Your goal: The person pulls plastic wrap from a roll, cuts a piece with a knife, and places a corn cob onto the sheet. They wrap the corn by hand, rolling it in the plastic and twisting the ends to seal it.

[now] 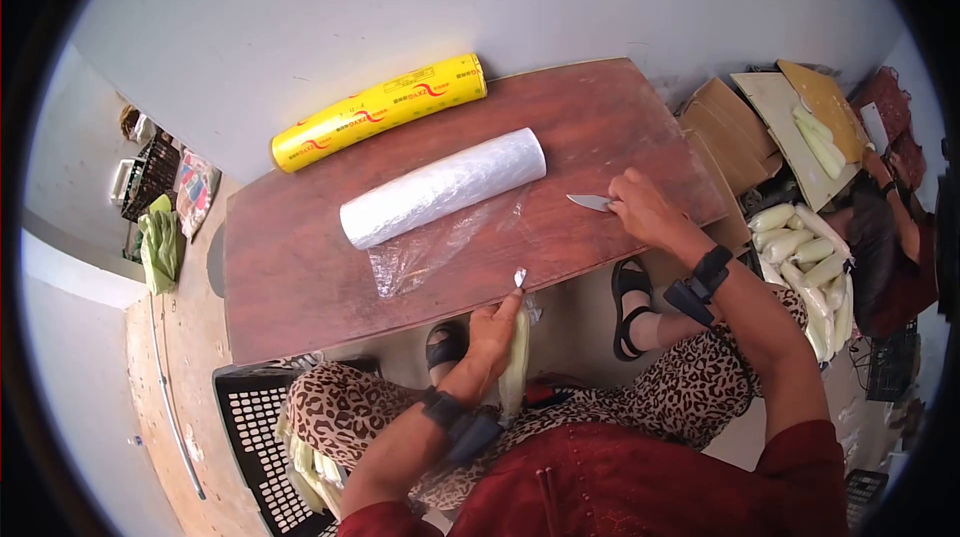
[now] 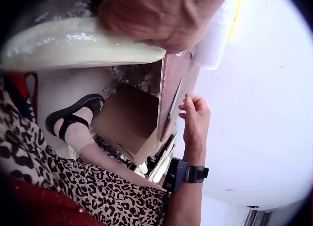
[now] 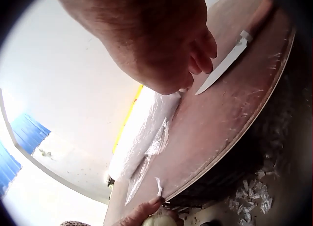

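Observation:
My left hand (image 1: 490, 339) grips a long pale-green vegetable (image 1: 516, 367) at the table's front edge; a scrap of clear film (image 1: 520, 278) sticks up by the thumb. In the left wrist view the vegetable (image 2: 78, 44) looks film-wrapped, its end under the hand (image 2: 159, 16). My right hand (image 1: 648, 209) hovers over a knife (image 1: 590, 202). Both wrist views show the knife (image 3: 222, 69) lying on the table, and the right hand (image 3: 146, 35) apart from it with loosely bent fingers. A clear film roll (image 1: 445, 187) lies mid-table, its loose film (image 1: 410, 262) spread in front.
A yellow printed roll (image 1: 380, 112) lies along the table's back edge. Below left stands a black crate (image 1: 262, 437) with pale vegetables. To the right are a cardboard box (image 1: 728, 127), a pile of wrapped vegetables (image 1: 805, 257) and another person's arm (image 1: 898, 202).

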Demonstrator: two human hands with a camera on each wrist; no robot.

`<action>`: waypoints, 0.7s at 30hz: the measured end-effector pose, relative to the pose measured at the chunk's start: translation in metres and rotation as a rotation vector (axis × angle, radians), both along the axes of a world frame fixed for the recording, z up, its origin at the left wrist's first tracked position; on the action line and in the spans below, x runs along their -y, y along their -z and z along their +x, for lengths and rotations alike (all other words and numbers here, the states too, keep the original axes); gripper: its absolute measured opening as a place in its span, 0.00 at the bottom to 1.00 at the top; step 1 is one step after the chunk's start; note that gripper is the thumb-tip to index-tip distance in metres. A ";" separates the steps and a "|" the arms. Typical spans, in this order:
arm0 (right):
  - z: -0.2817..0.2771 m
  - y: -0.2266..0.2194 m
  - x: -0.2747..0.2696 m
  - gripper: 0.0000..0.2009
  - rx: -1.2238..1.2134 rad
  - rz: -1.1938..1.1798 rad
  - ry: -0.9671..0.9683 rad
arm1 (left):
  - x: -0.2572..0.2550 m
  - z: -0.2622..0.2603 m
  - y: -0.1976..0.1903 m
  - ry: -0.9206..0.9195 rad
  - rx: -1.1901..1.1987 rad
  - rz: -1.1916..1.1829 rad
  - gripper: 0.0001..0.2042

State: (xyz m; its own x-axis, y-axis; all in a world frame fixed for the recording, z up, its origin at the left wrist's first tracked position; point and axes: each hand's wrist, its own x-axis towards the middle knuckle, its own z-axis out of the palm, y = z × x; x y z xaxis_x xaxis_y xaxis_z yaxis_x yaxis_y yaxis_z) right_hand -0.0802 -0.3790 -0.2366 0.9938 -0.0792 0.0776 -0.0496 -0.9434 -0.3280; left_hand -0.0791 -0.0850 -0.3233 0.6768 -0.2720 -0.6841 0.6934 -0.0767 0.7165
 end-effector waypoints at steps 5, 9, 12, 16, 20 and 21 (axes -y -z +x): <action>-0.021 0.016 0.034 0.09 -0.073 -0.071 0.123 | 0.004 -0.002 -0.006 -0.053 0.025 0.018 0.21; -0.024 0.019 0.039 0.11 -0.105 -0.068 0.091 | 0.006 -0.004 -0.007 -0.087 0.066 -0.045 0.21; -0.027 0.016 0.036 0.13 -0.098 -0.066 0.057 | 0.007 -0.003 -0.010 -0.081 0.034 -0.023 0.22; -0.036 0.003 0.007 0.13 -0.042 0.176 -0.039 | 0.006 -0.002 -0.009 -0.065 0.025 0.017 0.21; -0.050 -0.004 -0.051 0.11 -0.068 0.353 -0.174 | 0.006 -0.002 -0.009 -0.066 0.006 0.005 0.21; -0.053 -0.004 -0.063 0.11 -0.074 0.351 -0.212 | 0.006 -0.002 -0.010 -0.063 0.004 -0.010 0.21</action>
